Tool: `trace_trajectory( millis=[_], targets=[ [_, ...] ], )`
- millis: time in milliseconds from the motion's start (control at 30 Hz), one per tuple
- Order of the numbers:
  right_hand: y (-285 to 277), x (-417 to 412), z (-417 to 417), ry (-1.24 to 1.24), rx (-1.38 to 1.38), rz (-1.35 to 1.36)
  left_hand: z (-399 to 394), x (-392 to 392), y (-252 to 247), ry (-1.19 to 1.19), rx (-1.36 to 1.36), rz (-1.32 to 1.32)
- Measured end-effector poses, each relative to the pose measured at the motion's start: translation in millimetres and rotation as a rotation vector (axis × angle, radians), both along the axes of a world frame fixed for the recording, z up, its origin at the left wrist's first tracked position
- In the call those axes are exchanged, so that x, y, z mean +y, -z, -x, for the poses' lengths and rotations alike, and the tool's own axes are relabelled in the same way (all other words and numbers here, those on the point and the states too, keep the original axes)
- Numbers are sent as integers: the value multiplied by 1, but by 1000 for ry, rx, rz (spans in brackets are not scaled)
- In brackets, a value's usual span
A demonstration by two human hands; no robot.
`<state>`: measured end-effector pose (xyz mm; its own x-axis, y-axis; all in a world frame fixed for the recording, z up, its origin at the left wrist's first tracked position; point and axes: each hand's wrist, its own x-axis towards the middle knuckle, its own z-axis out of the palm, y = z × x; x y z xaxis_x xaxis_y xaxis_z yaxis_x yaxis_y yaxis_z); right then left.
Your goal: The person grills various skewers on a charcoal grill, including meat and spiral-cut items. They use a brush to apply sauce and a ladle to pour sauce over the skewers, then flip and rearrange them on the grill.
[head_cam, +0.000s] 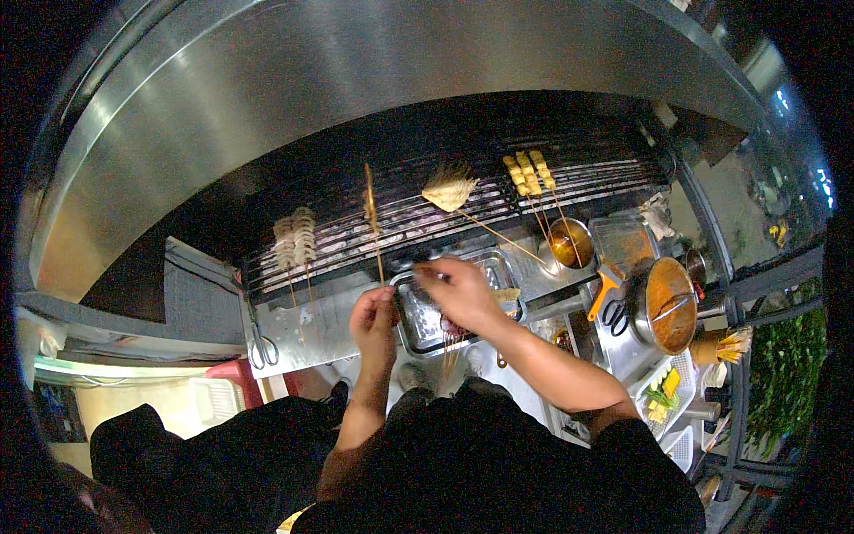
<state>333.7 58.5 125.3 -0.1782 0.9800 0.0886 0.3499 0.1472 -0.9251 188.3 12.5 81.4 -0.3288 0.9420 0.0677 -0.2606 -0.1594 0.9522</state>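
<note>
My left hand pinches the lower end of a thin wooden skewer with a narrow piece of food on it, which reaches over the charcoal grill. Blurred by motion, my right hand is over a steel tray; its fingers are bent, and whether they hold anything is unclear. More skewers stick out of the tray under that hand. On the grate lie a fan-shaped food skewer, several yellow cube skewers and two pale, ridged skewers.
To the right stand a bowl of amber liquid, a pan of orange-brown powder and an orange-handled tool. Scissors lie at the counter's left end. A dark-clothed person is close on my left. A steel hood overhangs the grill.
</note>
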Motion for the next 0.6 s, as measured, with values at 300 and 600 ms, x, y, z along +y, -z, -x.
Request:
trace_trajectory(
  millis=[300,600],
  targets=[
    [11,51,12,-10,189,279,-36,38,7,140,78,40],
    [1,149,-52,-20,-165,73,-7,-20,41,395,-219,375]
  ],
)
